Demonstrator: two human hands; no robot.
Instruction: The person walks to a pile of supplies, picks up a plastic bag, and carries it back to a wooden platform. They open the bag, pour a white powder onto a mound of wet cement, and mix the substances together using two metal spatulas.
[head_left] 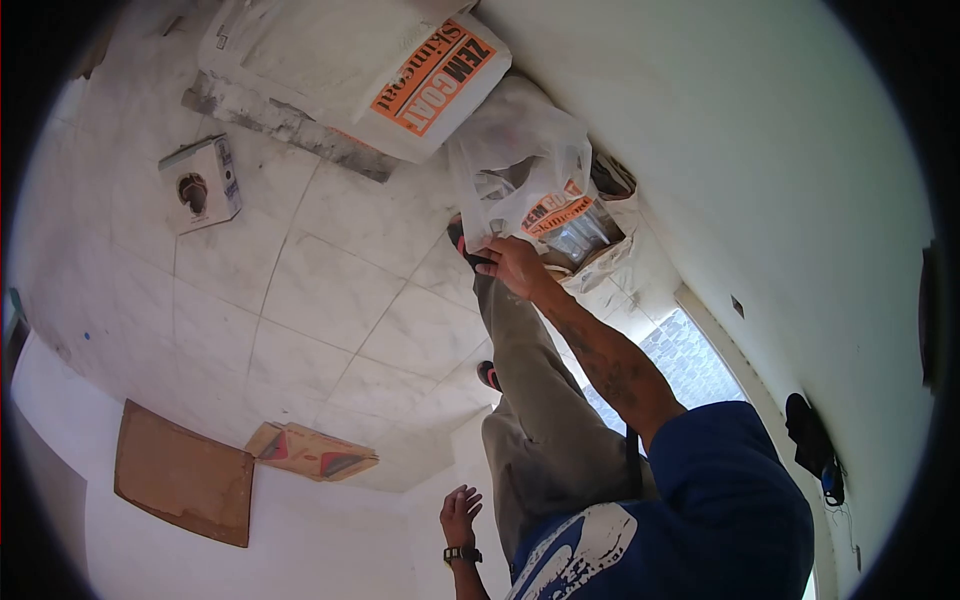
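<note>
My right hand (512, 265) pinches the lower edge of a translucent white plastic bag (480, 165), beside a black and red shoe. Right against this bag stands an open sack (560, 215) with orange ZEM COAT lettering and clear plastic items inside. My left hand (460, 515), with a watch on the wrist, hangs in the air at the lower middle, fingers apart and holding nothing. A large white Skimcoat sack (400, 70) lies at the top, beside the plastic bag.
A small box (203, 185) with a round opening lies on the tiled floor (330, 270). A dusty board (290, 125) shows under the large sack. Brown cardboard (185, 472) and a flattened carton (312, 451) are lower left. Dark objects (815, 440) hang by the right wall.
</note>
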